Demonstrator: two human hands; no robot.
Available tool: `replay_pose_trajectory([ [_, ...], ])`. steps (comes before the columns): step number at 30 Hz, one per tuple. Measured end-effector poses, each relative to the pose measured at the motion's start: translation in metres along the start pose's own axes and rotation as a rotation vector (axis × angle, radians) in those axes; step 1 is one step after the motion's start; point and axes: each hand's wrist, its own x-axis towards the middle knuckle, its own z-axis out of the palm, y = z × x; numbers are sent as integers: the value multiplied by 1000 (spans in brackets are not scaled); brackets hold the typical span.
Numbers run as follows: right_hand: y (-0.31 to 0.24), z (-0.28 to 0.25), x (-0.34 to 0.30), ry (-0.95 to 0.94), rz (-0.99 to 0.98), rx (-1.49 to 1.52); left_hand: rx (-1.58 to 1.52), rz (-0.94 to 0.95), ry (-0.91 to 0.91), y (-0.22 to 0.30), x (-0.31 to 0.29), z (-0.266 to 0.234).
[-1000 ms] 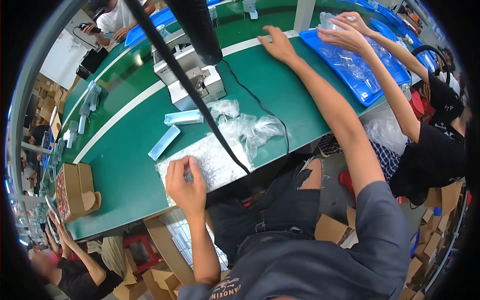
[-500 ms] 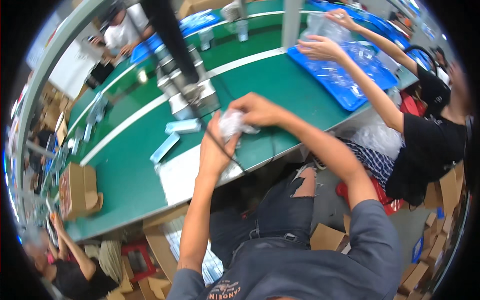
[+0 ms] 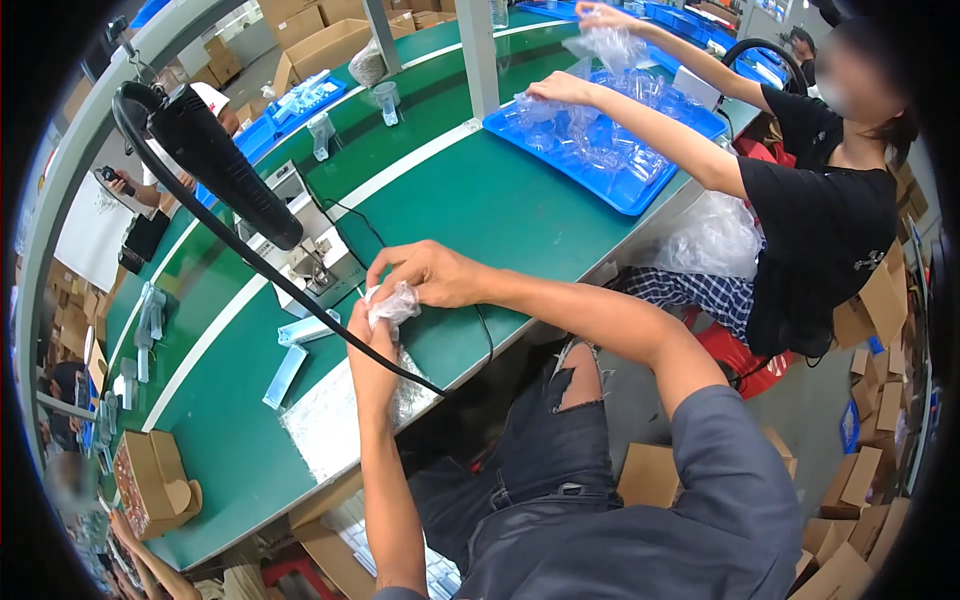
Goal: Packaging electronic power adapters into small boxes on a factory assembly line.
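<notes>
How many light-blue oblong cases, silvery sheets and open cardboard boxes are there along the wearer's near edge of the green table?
Light-blue oblong cases: 2
Silvery sheet: 1
Open cardboard box: 1
Total: 4

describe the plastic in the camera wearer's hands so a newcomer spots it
On the green worktable, find the silvery sheet at the near edge. Near its far right corner, the left hand and right hand hold a crumpled plastic wad. Unlike the clear plastic over the blue tray, it is one compact, whitish bunch.
</notes>
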Motion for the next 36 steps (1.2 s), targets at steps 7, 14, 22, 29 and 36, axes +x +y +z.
replay_pose_trajectory([
  [7, -11, 0, 1, -6, -73, -102, -509, -129, -103, 13, -10, -2],
  [14, -14, -17, -6, 30, 120, -106, -354, -14, 96, 8, -19, 1],
  [22, 1, -14, -9, 155, -224, -781, 489, 194, 179, 5, -33, 11],
  [29, -10, 1, -9, 171, 47, -763, 331, 275, 286, -14, -29, -1],
  [36, -11, 2, -11, -14, -7, -676, 150, 152, 154, -3, -35, 3],
])
